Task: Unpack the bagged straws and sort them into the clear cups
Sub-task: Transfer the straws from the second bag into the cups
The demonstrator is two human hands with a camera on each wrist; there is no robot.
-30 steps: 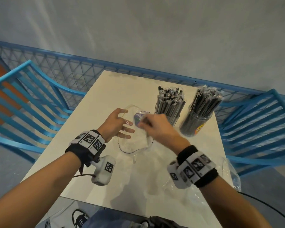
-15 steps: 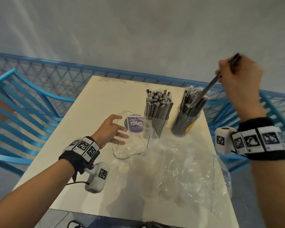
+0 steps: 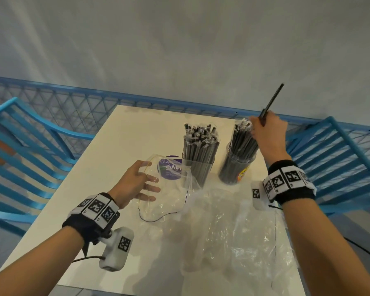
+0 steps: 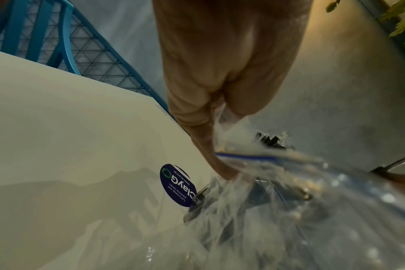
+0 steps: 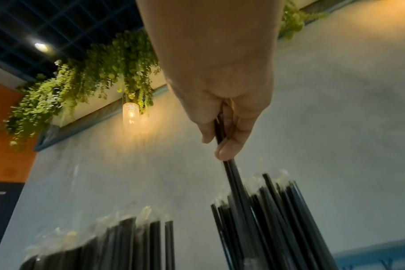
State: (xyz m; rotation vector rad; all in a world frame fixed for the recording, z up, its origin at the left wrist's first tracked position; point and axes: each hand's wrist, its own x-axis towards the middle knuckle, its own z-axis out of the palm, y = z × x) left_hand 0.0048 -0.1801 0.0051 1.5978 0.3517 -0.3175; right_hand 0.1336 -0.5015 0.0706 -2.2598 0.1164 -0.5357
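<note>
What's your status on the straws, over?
Left hand holds the open clear bag. Right hand pinches one black straw, lower end among the right cup's straws. Nothing blocking.

Your left side of the white tabletop [image 3: 107, 159] lies bare, so you can pass there freely. Two clear plastic cups packed with upright black straws [image 3: 198, 165] [image 3: 236, 165] block the far middle, standing just beside each other. Crumpled clear plastic bags [image 3: 233, 236] cover your near right, and blue slatted metal chairs [image 3: 30, 150] flank both edges.
</note>
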